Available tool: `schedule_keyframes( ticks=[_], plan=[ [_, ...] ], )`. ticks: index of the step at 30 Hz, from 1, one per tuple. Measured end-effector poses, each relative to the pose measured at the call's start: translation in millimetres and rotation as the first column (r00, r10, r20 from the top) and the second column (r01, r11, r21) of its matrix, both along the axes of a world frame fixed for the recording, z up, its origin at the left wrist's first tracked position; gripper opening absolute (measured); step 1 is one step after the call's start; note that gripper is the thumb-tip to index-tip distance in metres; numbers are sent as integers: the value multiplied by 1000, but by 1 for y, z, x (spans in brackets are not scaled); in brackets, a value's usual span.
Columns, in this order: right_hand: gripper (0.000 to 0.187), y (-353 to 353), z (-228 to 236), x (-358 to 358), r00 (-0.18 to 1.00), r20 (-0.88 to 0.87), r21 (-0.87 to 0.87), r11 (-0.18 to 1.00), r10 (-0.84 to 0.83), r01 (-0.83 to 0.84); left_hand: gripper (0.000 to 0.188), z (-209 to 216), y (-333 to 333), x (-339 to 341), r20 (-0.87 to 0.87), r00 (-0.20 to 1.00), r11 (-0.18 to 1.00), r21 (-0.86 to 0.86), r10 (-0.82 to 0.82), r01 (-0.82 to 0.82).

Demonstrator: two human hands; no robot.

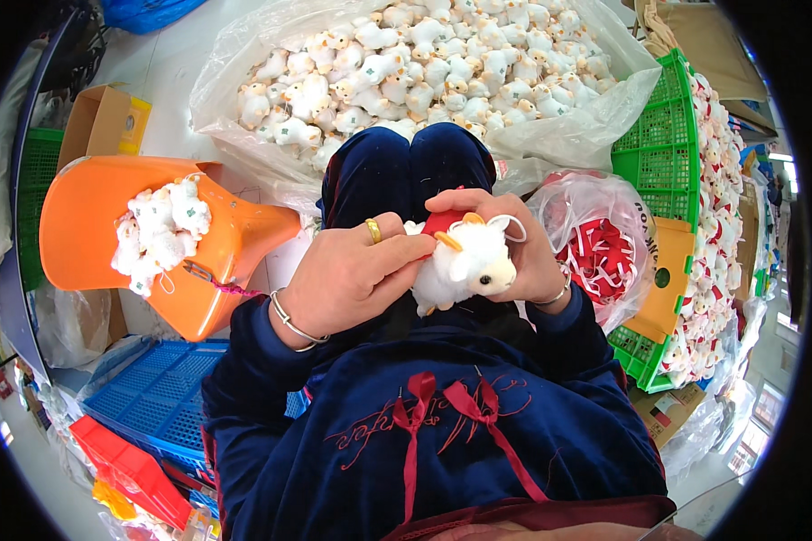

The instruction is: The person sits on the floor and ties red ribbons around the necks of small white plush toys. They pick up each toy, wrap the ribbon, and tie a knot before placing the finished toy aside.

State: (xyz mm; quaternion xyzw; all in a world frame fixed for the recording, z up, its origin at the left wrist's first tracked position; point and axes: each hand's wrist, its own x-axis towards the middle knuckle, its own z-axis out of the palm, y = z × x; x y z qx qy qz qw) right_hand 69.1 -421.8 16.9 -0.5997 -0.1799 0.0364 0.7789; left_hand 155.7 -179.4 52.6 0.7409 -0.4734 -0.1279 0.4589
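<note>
A small white plush sheep (457, 278) with orange horns and a black eye is held above my lap, its face turned to the right. A loop of white cord (516, 227) stands out from its head. My right hand (537, 261) is closed round the head end of the toy. On the sheep's back lies a piece of red cloth (439, 221), and the pinched thumb and forefinger of my left hand (356, 270) press at its edge. My right fingers also reach over the far side of this cloth. How the cloth is fastened is hidden.
A big clear bag (216, 86) full of plush sheep lies ahead. Several more sheep (162, 230) and thread snips (196, 269) rest on an orange stool (81, 216) at left. Red pieces with white ties (600, 261) fill a bag at right, near green crates (654, 149). Blue crates (158, 392) stand lower left.
</note>
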Motion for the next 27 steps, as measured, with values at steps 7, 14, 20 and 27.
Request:
schedule_keyframes(
  ticks=[7,14,20,27],
  plan=[
    [62,8,-4,-4,981,-163,-108,990,-109,92,20,-10,-5,-9,-70,992,992,74,106,-101],
    [51,27,-10,5,903,-329,-223,952,-278,211,42,-34,-17,-4,-464,855,972,130,233,-195],
    [35,20,-13,20,901,-255,-321,909,-352,265,40,-55,-16,12,-783,598,968,21,170,-248],
    [13,4,-9,40,894,-103,-690,678,-437,252,38,-81,-25,34,-735,603,933,112,310,-343]
  ],
)
